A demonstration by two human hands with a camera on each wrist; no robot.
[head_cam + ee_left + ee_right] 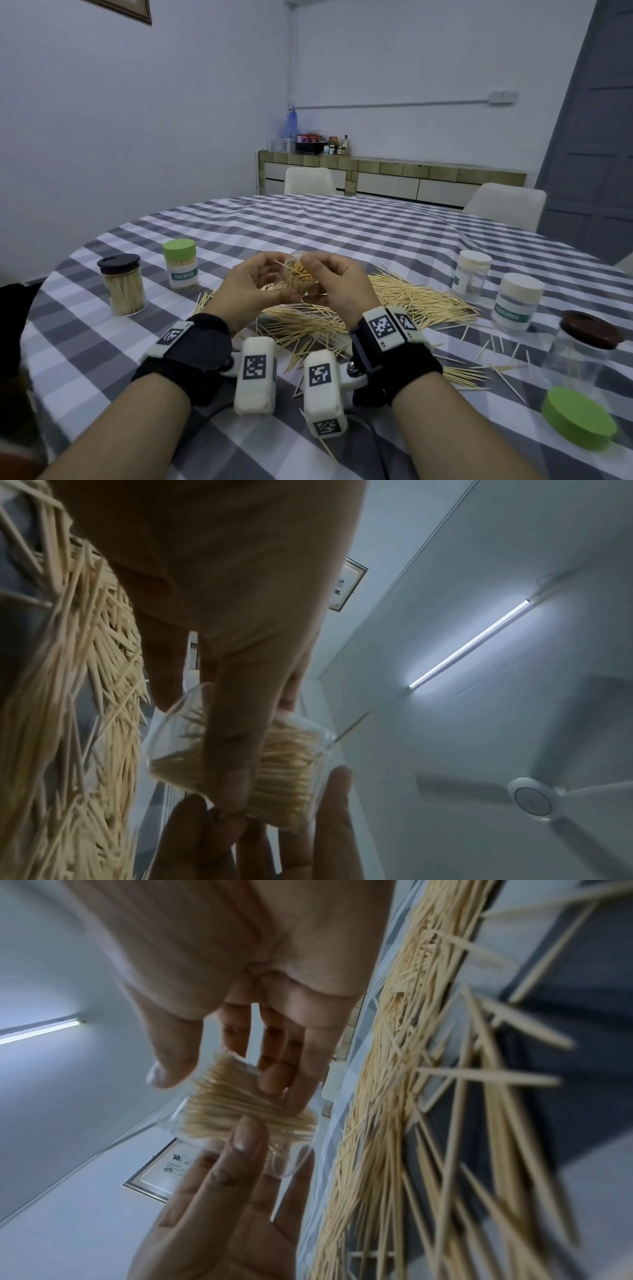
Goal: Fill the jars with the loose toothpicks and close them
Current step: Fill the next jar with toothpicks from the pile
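A clear lidless jar (297,274) partly filled with toothpicks is held tilted above the loose toothpick pile (411,298). My left hand (265,279) grips the jar's body, its fingers curled round the glass (236,750). My right hand (320,270) pinches the toothpick bundle (240,1104) at the jar's mouth between thumb and fingers (226,1074). One toothpick sticks out past the rim. A loose green lid (579,421) lies at the near right.
At the left stand a full black-lidded jar (124,287) and a green-lidded jar (180,263). Two white-lidded jars (472,274) (517,301) and a brown-lidded clear jar (582,353) stand at the right. Stray toothpicks litter the checked tablecloth (342,226).
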